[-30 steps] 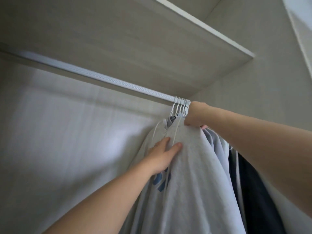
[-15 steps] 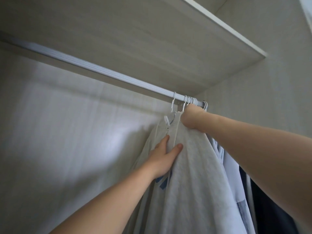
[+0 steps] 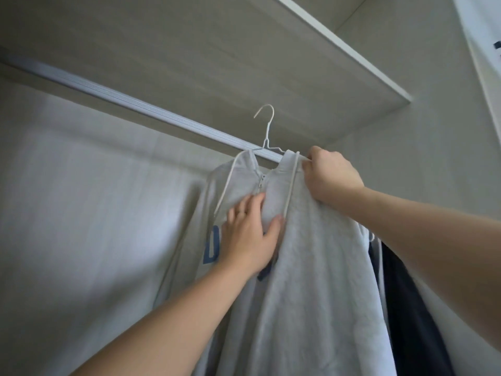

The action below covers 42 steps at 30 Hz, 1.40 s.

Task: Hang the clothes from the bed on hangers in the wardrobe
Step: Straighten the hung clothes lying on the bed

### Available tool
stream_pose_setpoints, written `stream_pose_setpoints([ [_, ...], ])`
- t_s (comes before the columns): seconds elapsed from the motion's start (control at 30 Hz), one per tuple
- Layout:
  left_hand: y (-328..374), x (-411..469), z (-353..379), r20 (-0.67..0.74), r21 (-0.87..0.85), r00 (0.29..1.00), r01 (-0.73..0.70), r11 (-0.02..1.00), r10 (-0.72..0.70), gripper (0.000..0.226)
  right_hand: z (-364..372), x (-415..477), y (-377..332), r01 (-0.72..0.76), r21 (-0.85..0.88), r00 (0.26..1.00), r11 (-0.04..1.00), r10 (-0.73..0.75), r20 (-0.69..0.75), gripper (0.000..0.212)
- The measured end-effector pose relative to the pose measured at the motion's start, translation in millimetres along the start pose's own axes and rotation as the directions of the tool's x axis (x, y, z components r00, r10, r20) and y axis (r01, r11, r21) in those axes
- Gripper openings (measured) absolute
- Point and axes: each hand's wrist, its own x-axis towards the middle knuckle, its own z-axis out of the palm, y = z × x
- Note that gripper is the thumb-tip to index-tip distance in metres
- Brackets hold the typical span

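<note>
Wardrobe rail (image 3: 135, 105) overhead, right hand (image 3: 330, 177) gripping hoodie (image 3: 311, 267), left hand (image 3: 248, 237) pressing it

Your left forearm (image 3: 173, 321) and right forearm (image 3: 433, 234) are bare as far up as the frame shows. Left hand (image 3: 248, 234): looks like a thin pale ring on one finger, blurry. Right hand (image 3: 329, 177): bare.
</note>
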Motion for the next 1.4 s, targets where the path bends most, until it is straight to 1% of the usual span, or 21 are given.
stream_pose_setpoints([
  [0.07, 8.5, 4.6, -2.8, -0.170, 0.045, 0.982, -0.074, 0.996, 0.081, 0.064, -10.7, -8.4, 15.1, 0.032, -0.035, 0.999, 0.999, -0.033, -0.031, 0.023],
  [0.1, 14.6, 7.1, -4.2, -0.233, 0.061, 0.967, -0.090, 0.994, 0.102, 0.060, -17.8, -13.8, 22.0, 0.045, -0.060, 0.998, 0.997, -0.047, -0.042, 0.025],
  [0.17, 29.9, 12.3, -6.2, -0.307, 0.088, 0.945, -0.093, 0.992, 0.116, 0.056, -33.0, -23.1, 37.0, 0.064, -0.115, 0.995, 0.991, -0.071, -0.063, 0.026],
  [0.23, 47.7, 17.3, -6.0, -0.321, 0.095, 0.942, -0.070, 0.993, 0.097, 0.058, -50.6, -31.8, 51.6, 0.081, -0.173, 0.991, 0.982, -0.097, -0.090, 0.026],
  [0.33, 75.4, 21.5, -3.3, -0.275, 0.060, 0.961, -0.004, 0.998, 0.020, 0.061, -81.4, -46.3, 74.9, 0.090, -0.247, 0.985, 0.965, -0.123, -0.124, 0.026],
  [0.43, 108.2, 17.8, 0.6, -0.264, 0.047, 0.965, 0.010, 0.999, 0.003, 0.063, -118.6, -62.2, 100.9, 0.105, -0.306, 0.979, 0.946, -0.152, -0.133, 0.026],
  [0.57, 170.7, 12.5, 9.2, -0.295, -0.002, 0.955, -0.021, 1.000, 0.020, 0.062, -182.7, -82.1, 138.1, 0.100, -0.336, 0.972, 0.937, -0.164, -0.167, 0.026],
  [0.7, 250.5, 1.9, 26.7, -0.316, -0.090, 0.946, -0.103, 0.991, 0.070, 0.055, -253.4, -100.6, 186.0, 0.024, -0.405, 0.974, 0.914, -0.113, -0.198, 0.022],
  [0.83, 338.3, -21.1, 59.2, -0.262, -0.229, 0.962, -0.146, 0.963, 0.083, 0.051, -334.3, -131.3, 241.0, -0.056, -0.538, 0.976, 0.841, -0.068, -0.209, 0.025],
  [0.97, 426.8, -52.8, 96.8, -0.150, -0.444, 0.987, -0.118, 0.889, 0.056, 0.042, -416.1, -178.1, 296.8, -0.119, -0.655, 0.980, 0.746, -0.016, -0.197, 0.027],
  [1.03, 465.7, -69.3, 119.5, -0.089, -0.519, 0.992, -0.121, 0.846, 0.087, 0.038, -454.4, -204.4, 321.4, -0.155, -0.705, 0.981, 0.692, 0.024, -0.192, 0.027],
  [1.1, 503.4, -88.3, 147.3, -0.034, -0.597, 0.986, -0.150, 0.788, 0.162, 0.036, -489.5, -231.9, 342.9, -0.192, -0.750, 0.978, 0.633, 0.065, -0.196, 0.027],
  [1.17, 540.0, -113.7, 175.2, 0.036, -0.689, 0.970, -0.150, 0.709, 0.241, 0.036, -517.5, -260.9, 362.6, -0.221, -0.793, 0.975, 0.568, 0.108, -0.195, 0.027],
  [1.27, 589.6, -158.6, 217.5, 0.181, -0.793, 0.928, -0.057, 0.606, 0.325, 0.033, -545.5, -306.9, 391.4, -0.260, -0.843, 0.962, 0.471, 0.199, -0.185, 0.028],
  [1.4, 638.7, -227.1, 276.2, 0.297, -0.862, 0.833, 0.024, 0.506, 0.468, 0.034, -562.7, -372.4, 425.5, -0.299, -0.877, 0.929, 0.375, 0.323, -0.179, 0.026],
])
